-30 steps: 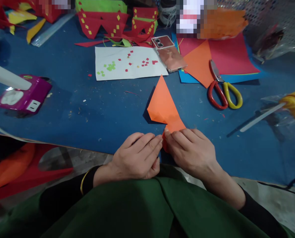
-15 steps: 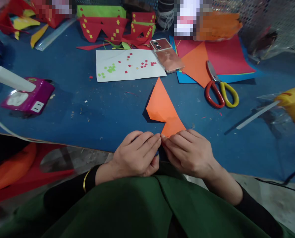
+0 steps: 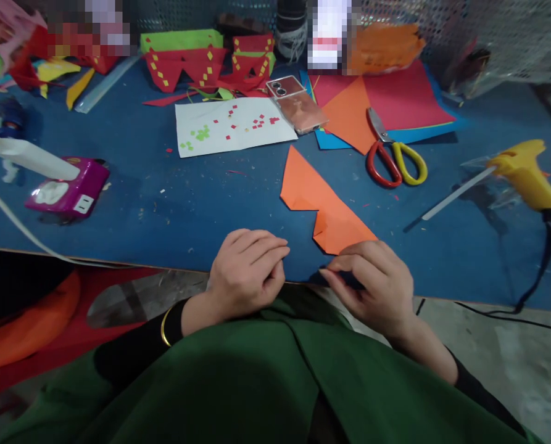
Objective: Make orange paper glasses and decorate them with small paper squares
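Note:
A folded orange paper cutout [image 3: 303, 182] with a notched lower edge lies slanting on the blue table. Its lower right end is under the fingers of my right hand [image 3: 374, 280]. That hand is curled, with thumb and index tips close together in front of the paper; anything small between them is too hard to see. My left hand [image 3: 247, 268] rests at the table's front edge, apart from the cutout. Its fingers are curled with the thumb underneath, hiding the inside of the hand.
Scissors [image 3: 393, 154] lie right of the cutout, and a yellow glue gun [image 3: 529, 176] farther right. A phone [image 3: 296, 105] overlaps white paper [image 3: 238, 139] bearing small coloured pieces. Red paper masks [image 3: 187, 65] stand behind. A purple power socket [image 3: 71, 188] with a cable sits left.
The cutout has turned and shifted right, together with my right hand. My hands have drawn apart, and more of the cutout's lower end shows. The view has shifted slightly.

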The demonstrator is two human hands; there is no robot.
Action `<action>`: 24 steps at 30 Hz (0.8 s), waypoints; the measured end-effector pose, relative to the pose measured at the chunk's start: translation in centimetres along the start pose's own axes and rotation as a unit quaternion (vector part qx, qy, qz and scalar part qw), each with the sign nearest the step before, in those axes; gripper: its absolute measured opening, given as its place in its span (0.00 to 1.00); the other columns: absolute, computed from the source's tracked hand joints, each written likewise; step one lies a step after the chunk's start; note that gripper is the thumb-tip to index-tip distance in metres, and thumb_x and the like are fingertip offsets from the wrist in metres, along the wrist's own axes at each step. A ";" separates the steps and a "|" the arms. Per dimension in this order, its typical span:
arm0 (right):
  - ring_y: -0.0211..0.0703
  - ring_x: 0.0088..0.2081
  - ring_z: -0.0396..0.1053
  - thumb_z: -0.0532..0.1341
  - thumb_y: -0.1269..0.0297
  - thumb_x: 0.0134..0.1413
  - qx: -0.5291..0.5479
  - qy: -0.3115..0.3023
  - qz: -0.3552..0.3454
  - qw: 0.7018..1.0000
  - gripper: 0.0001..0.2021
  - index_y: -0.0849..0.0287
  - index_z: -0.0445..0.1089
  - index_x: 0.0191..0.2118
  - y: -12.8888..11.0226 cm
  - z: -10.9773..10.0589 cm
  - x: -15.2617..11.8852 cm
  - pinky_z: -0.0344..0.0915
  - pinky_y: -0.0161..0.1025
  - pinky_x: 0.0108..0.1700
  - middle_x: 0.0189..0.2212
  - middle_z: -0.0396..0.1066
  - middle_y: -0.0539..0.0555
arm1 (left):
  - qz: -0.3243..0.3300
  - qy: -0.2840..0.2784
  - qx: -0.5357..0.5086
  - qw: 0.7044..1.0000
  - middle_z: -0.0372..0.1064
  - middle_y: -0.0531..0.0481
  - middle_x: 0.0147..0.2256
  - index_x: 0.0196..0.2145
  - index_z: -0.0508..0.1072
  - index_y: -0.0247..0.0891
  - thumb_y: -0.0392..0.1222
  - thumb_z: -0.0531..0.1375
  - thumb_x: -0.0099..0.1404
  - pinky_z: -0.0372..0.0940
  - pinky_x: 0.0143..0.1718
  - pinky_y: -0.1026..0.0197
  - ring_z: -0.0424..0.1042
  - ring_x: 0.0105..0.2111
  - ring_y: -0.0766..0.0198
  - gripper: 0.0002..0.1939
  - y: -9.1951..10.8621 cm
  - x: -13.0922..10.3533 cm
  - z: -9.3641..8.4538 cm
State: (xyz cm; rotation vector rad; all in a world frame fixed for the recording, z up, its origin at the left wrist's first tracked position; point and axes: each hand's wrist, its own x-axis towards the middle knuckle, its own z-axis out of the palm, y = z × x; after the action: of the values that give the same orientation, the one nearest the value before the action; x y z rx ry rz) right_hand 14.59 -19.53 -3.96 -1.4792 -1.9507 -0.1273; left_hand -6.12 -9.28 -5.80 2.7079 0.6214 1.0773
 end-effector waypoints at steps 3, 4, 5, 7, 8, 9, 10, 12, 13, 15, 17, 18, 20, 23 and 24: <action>0.41 0.33 0.70 0.66 0.66 0.61 -0.045 -0.002 0.003 0.999 0.05 0.58 0.68 0.36 -0.3 0.4 -1.0 0.64 0.39 0.36 0.30 0.73 0.52 | -0.061 -0.020 -0.052 0.997 0.81 0.48 0.40 0.38 0.78 0.39 0.30 0.59 0.64 0.70 0.46 0.51 0.78 0.43 0.56 0.10 0.0 1.1 -1.0; 0.43 0.34 0.70 0.65 0.64 0.61 -0.075 0.005 0.012 0.997 0.05 0.58 0.69 0.38 -0.4 0.4 -1.4 0.64 0.40 0.37 0.32 0.73 0.53 | -0.073 -0.026 -0.058 0.995 0.81 0.47 0.41 0.38 0.79 0.39 0.31 0.58 0.66 0.70 0.46 0.51 0.78 0.44 0.56 0.10 -0.2 1.7 -1.4; 0.44 0.35 0.70 0.65 0.63 0.62 -0.108 0.013 0.023 0.994 0.06 0.58 0.70 0.41 -0.3 0.5 -1.7 0.64 0.41 0.38 0.33 0.74 0.54 | -0.073 -0.033 -0.055 0.995 0.81 0.47 0.42 0.39 0.79 0.40 0.32 0.58 0.67 0.70 0.47 0.50 0.77 0.45 0.56 0.10 -0.4 2.5 -1.8; 0.46 0.37 0.70 0.64 0.62 0.63 -0.159 0.025 0.052 0.986 0.09 0.59 0.70 0.45 -0.1 0.6 -2.2 0.63 0.42 0.39 0.36 0.74 0.56 | -0.046 -0.067 -0.024 0.996 0.79 0.45 0.46 0.42 0.79 0.39 0.33 0.58 0.68 0.69 0.51 0.48 0.75 0.48 0.54 0.10 -1.1 4.5 -2.1; 0.46 0.37 0.70 0.64 0.61 0.63 -0.174 0.027 0.062 0.982 0.09 0.59 0.71 0.46 0.1 0.6 -2.3 0.63 0.42 0.39 0.37 0.74 0.57 | -0.018 -0.094 -0.007 0.995 0.79 0.44 0.47 0.44 0.79 0.37 0.34 0.57 0.69 0.68 0.51 0.47 0.74 0.50 0.52 0.11 -1.5 5.7 -2.0; 0.47 0.37 0.70 0.64 0.61 0.63 -0.183 0.026 0.068 0.980 0.10 0.59 0.71 0.46 0.3 0.6 -2.4 0.63 0.42 0.40 0.37 0.73 0.57 | 0.010 -0.125 0.006 0.992 0.78 0.43 0.49 0.46 0.79 0.36 0.34 0.57 0.69 0.67 0.52 0.47 0.73 0.52 0.51 0.12 -2.0 6.9 -1.6; 0.46 0.37 0.69 0.63 0.61 0.64 -0.188 0.021 0.069 0.980 0.09 0.59 0.72 0.46 0.5 0.6 -2.5 0.63 0.42 0.40 0.37 0.73 0.57 | 0.033 -0.154 0.012 0.987 0.76 0.42 0.51 0.47 0.78 0.35 0.34 0.56 0.69 0.66 0.54 0.47 0.71 0.54 0.50 0.14 -2.5 8.2 -0.9; 0.46 0.38 0.69 0.62 0.61 0.65 -0.188 0.006 0.066 0.980 0.08 0.59 0.72 0.45 0.9 0.5 -2.4 0.62 0.42 0.41 0.37 0.73 0.56 | 0.069 -0.212 0.008 0.975 0.74 0.41 0.54 0.51 0.77 0.34 0.34 0.55 0.69 0.63 0.56 0.47 0.69 0.57 0.50 0.16 -3.6 10.6 0.9; 0.45 0.38 0.69 0.62 0.63 0.65 -0.187 0.000 0.064 0.980 0.07 0.59 0.73 0.44 1.0 0.4 -2.3 0.62 0.42 0.41 0.37 0.74 0.55 | 0.084 -0.247 -0.003 0.965 0.75 0.42 0.52 0.50 0.77 0.35 0.34 0.55 0.68 0.62 0.57 0.49 0.69 0.56 0.51 0.16 -4.2 11.7 1.9; 0.45 0.38 0.69 0.61 0.65 0.66 -0.182 -0.007 0.058 0.981 0.05 0.59 0.73 0.42 1.3 0.3 -2.1 0.61 0.41 0.42 0.37 0.74 0.54 | 0.083 -0.310 -0.029 0.947 0.76 0.42 0.49 0.47 0.78 0.35 0.37 0.57 0.67 0.63 0.52 0.53 0.72 0.50 0.54 0.14 -5.1 13.3 3.7; 0.44 0.37 0.68 0.60 0.67 0.66 -0.182 -0.005 0.054 0.982 0.05 0.58 0.74 0.41 1.6 0.1 -2.0 0.60 0.41 0.42 0.36 0.75 0.53 | 0.056 -0.314 -0.023 0.947 0.76 0.42 0.46 0.43 0.79 0.36 0.43 0.61 0.64 0.64 0.47 0.54 0.72 0.47 0.54 0.13 -5.8 14.2 4.6; 0.44 0.37 0.68 0.59 0.68 0.67 -0.186 -0.006 0.051 0.981 0.06 0.58 0.74 0.41 1.9 0.0 -2.0 0.59 0.41 0.42 0.36 0.75 0.53 | 0.042 -0.317 -0.017 0.947 0.76 0.43 0.43 0.41 0.79 0.37 0.45 0.63 0.62 0.63 0.44 0.55 0.72 0.44 0.54 0.12 -6.0 14.4 4.8; 0.44 0.37 0.67 0.57 0.70 0.67 -0.199 -0.011 0.049 0.979 0.08 0.58 0.74 0.42 2.5 -0.3 -2.1 0.58 0.41 0.42 0.36 0.75 0.54 | 0.014 -0.330 -0.004 0.944 0.75 0.46 0.36 0.35 0.78 0.37 0.47 0.66 0.58 0.62 0.38 0.57 0.72 0.39 0.56 0.12 -6.1 14.4 4.5; 0.44 0.37 0.68 0.55 0.72 0.66 -0.209 -0.011 0.062 0.976 0.09 0.59 0.74 0.42 3.1 -0.7 -2.1 0.59 0.42 0.43 0.37 0.75 0.55 | -0.025 -0.363 0.005 0.931 0.73 0.49 0.32 0.30 0.76 0.38 0.49 0.66 0.57 0.58 0.32 0.59 0.70 0.33 0.59 0.11 -5.7 13.7 3.3; 0.45 0.37 0.68 0.56 0.72 0.66 -0.205 -0.002 0.071 0.976 0.09 0.58 0.74 0.42 3.1 -0.8 -2.0 0.59 0.43 0.43 0.38 0.75 0.55 | -0.039 -0.370 0.012 0.928 0.73 0.49 0.31 0.30 0.76 0.38 0.50 0.66 0.58 0.57 0.31 0.59 0.70 0.33 0.59 0.11 -5.5 13.2 2.8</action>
State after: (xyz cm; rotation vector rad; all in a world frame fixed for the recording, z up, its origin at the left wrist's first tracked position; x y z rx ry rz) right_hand 17.92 -20.42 -5.45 -1.8767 -1.8877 -0.4878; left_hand 2.70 1.42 -1.23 2.7695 0.5798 -0.0190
